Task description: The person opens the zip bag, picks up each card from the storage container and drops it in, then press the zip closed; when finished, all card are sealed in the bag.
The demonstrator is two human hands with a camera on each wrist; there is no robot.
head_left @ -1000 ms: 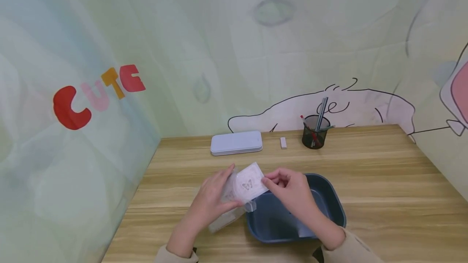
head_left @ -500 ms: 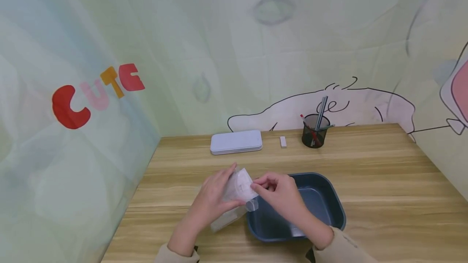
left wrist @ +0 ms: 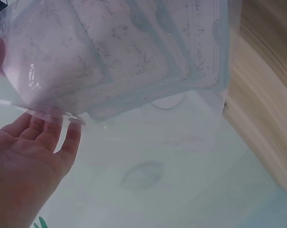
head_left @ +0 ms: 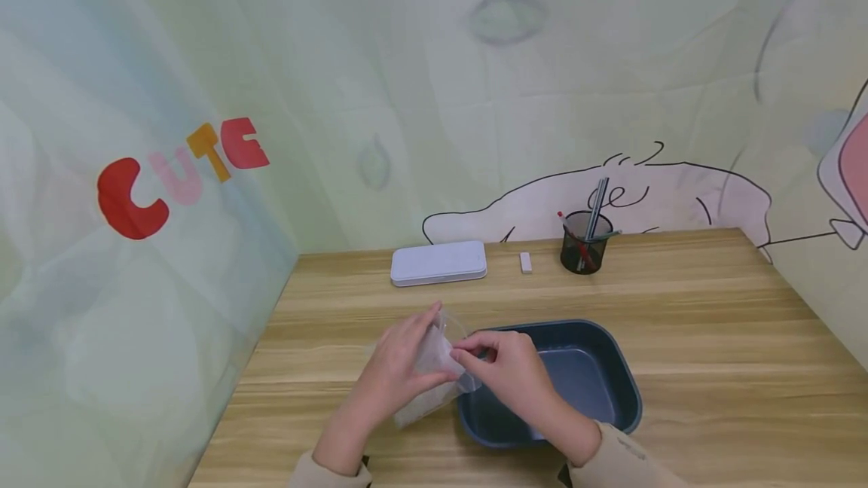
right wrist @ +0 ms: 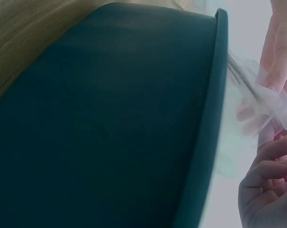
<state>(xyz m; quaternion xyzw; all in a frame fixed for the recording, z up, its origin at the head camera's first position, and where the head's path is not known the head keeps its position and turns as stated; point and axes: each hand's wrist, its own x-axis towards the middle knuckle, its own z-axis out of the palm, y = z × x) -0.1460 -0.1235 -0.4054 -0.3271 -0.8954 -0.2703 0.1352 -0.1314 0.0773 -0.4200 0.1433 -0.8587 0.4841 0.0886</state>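
My left hand (head_left: 395, 360) grips a clear plastic bag (head_left: 426, 404) near its mouth, thumb on one side and fingers on the other. Inside the bag, several printed paper cards (left wrist: 129, 47) with pale blue borders lie overlapped in the left wrist view. With thumb and forefinger, my right hand (head_left: 511, 367) pinches a white card (head_left: 444, 356) at the bag's mouth; most of that card is within the bag or behind the fingers. Below the right hand, a dark blue tray (head_left: 583, 382) stands on the table, partly covered by that forearm.
At the back of the wooden table (head_left: 712, 322) lie a white flat case (head_left: 438, 263) and a small white eraser-like block (head_left: 525, 263). A black mesh pen cup (head_left: 582, 254) holds several pens. A printed curtain (head_left: 339, 96) hangs behind and at the left.
The right hand has moved left and slightly down, pushing the white card deeper into the bag; its butterfly print is no longer visible. The left hand has barely moved.
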